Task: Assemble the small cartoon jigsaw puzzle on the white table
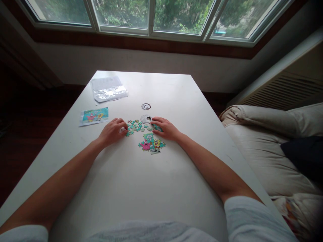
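A small cartoon jigsaw lies on the white table (141,188). Its joined part (151,143) shows pink and yellow figures. Several loose teal pieces (137,126) are scattered just beyond it. My left hand (112,131) rests on the table at the left edge of the loose pieces, fingers curled, fingertips touching one of them. My right hand (165,128) lies on the right side of the pieces, fingers bent and pressed on a teal piece (158,127). A round silver lid (145,119) sits just beyond the pieces.
A printed reference picture (94,116) lies left of my left hand. A clear plastic bag on paper (108,89) lies at the far left of the table. A small round cap (145,106) sits past the lid. A cream sofa (272,148) stands to the right; windows behind.
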Demonstrator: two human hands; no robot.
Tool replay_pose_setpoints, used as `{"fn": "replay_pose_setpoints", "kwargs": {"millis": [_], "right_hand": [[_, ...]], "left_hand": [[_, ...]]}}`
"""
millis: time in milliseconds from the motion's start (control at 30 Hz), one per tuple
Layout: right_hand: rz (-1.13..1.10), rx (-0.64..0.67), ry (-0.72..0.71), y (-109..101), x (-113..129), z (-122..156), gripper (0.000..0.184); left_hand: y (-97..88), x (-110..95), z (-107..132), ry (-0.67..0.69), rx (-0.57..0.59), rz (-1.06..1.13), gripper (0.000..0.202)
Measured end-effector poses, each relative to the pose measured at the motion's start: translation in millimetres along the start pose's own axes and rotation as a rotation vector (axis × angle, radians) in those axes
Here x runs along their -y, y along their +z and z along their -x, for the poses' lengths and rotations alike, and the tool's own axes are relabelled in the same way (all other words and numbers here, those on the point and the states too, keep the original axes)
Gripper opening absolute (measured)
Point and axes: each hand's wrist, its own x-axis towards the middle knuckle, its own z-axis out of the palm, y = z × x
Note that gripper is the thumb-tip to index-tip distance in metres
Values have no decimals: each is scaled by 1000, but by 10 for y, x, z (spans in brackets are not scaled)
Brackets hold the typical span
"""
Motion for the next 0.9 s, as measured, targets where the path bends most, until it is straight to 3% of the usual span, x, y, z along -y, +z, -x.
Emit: {"fn": "replay_pose_setpoints", "kwargs": {"millis": [400, 633, 833, 900], "right_hand": [[-7, -1, 5, 13, -18, 8, 46], [4, 10, 2, 13, -19, 2, 46], [112, -9, 31, -160, 222, 4, 42], [81, 69, -2, -244, 359, 8, 43]], "left_hand": [[-36, -6, -13, 58, 62, 11, 26], [-56, 1, 3, 54, 66, 22, 23], [-94, 32, 20, 96, 84, 16, 25], [-101, 61, 23, 103, 95, 37, 26]]}}
